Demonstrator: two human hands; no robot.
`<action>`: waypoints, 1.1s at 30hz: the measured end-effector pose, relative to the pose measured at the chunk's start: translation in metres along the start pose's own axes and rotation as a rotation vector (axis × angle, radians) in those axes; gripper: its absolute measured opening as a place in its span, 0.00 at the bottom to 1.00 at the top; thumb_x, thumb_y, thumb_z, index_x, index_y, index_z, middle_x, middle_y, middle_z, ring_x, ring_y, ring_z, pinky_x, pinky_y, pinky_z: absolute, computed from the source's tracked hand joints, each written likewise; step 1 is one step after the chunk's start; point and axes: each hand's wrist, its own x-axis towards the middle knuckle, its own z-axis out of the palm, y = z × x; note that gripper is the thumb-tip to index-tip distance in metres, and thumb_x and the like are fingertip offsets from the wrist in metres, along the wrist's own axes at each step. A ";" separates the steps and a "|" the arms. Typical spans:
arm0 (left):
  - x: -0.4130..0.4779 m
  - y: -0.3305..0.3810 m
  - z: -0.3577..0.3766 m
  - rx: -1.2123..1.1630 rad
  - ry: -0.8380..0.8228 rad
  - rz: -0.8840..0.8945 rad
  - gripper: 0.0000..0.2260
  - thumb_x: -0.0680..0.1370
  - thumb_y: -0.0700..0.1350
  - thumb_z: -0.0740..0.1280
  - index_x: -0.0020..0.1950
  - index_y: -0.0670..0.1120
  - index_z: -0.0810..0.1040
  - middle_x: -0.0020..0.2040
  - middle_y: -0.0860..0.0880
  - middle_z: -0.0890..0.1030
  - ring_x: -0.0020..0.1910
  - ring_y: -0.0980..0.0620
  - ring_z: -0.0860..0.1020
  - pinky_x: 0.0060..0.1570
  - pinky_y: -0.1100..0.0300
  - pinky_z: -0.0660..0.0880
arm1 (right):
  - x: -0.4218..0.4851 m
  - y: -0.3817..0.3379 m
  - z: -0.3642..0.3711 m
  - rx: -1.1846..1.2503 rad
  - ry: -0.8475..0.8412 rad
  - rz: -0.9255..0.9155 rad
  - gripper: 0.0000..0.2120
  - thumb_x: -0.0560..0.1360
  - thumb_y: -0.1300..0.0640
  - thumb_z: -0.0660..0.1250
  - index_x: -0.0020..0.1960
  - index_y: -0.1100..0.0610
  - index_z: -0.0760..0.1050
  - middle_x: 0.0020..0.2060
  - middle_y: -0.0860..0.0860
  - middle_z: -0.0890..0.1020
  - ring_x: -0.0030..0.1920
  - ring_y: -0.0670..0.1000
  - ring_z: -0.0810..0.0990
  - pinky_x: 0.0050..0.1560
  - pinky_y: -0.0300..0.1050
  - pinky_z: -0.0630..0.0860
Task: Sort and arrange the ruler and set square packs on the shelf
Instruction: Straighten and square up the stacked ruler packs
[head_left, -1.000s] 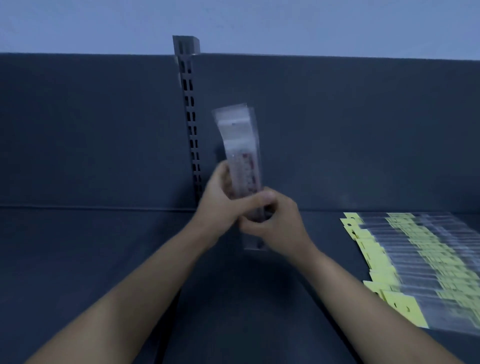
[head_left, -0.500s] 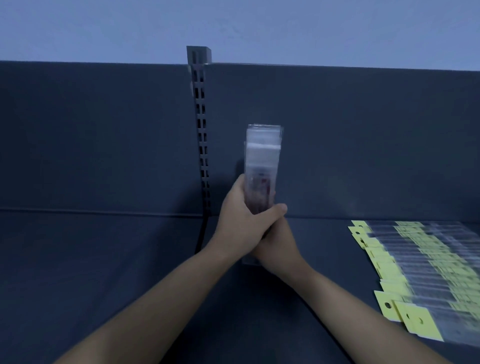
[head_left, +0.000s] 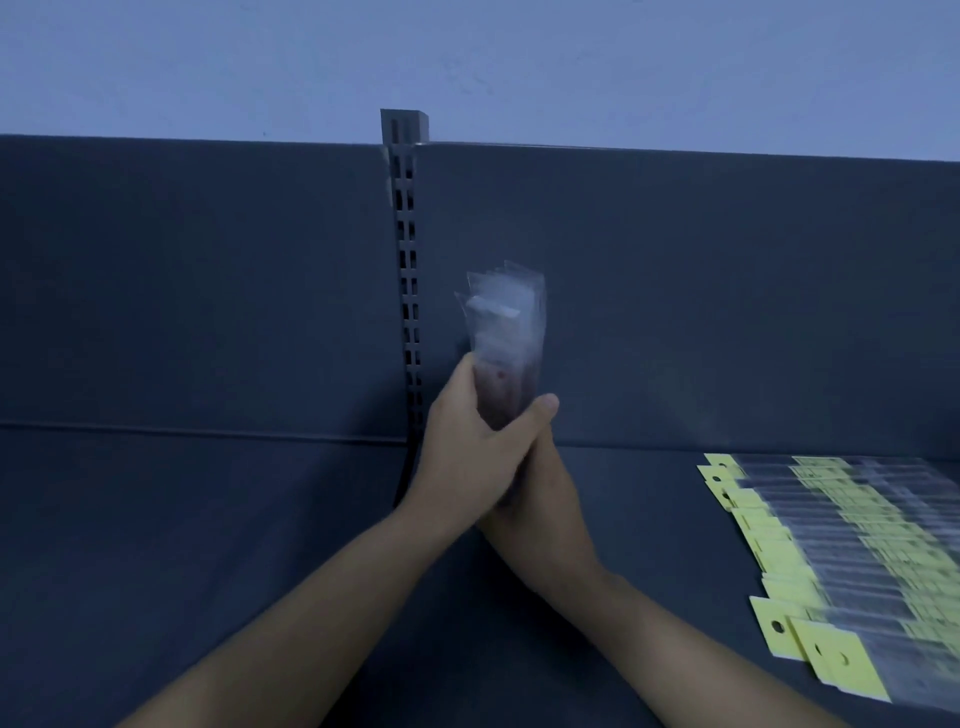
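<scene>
While left hand (head_left: 467, 452) and right hand (head_left: 545, 514) grip upright clear packs (head_left: 506, 332), yellow-carded packs (head_left: 852, 545) lie well apart.

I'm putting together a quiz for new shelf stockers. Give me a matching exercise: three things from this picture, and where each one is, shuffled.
Things
1. bundle of clear packs
2. yellow-carded packs
3. slotted upright

Places
A. lying overlapped on the shelf, at the right
B. fixed to the back panel
C. gripped upright by the left hand

Pairs: 1-C, 2-A, 3-B
</scene>
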 end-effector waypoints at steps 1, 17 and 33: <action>0.003 0.001 -0.006 -0.039 -0.051 -0.010 0.10 0.72 0.41 0.74 0.51 0.48 0.77 0.47 0.56 0.84 0.48 0.60 0.82 0.45 0.70 0.76 | 0.003 0.000 -0.005 0.159 -0.017 0.019 0.31 0.69 0.57 0.73 0.69 0.47 0.64 0.62 0.44 0.77 0.61 0.40 0.76 0.60 0.41 0.76; 0.016 0.016 -0.043 -0.121 -0.476 -0.120 0.23 0.68 0.43 0.77 0.62 0.47 0.77 0.58 0.48 0.82 0.60 0.51 0.79 0.55 0.61 0.77 | 0.012 -0.003 -0.035 0.261 -0.414 0.233 0.21 0.63 0.59 0.80 0.53 0.61 0.80 0.48 0.55 0.84 0.52 0.48 0.83 0.56 0.41 0.78; 0.011 0.012 -0.034 -0.072 -0.359 -0.040 0.16 0.68 0.43 0.76 0.54 0.44 0.78 0.51 0.47 0.85 0.52 0.49 0.83 0.49 0.62 0.79 | 0.009 -0.003 -0.032 0.228 -0.484 0.264 0.22 0.62 0.62 0.80 0.51 0.63 0.76 0.42 0.51 0.82 0.45 0.47 0.82 0.49 0.44 0.79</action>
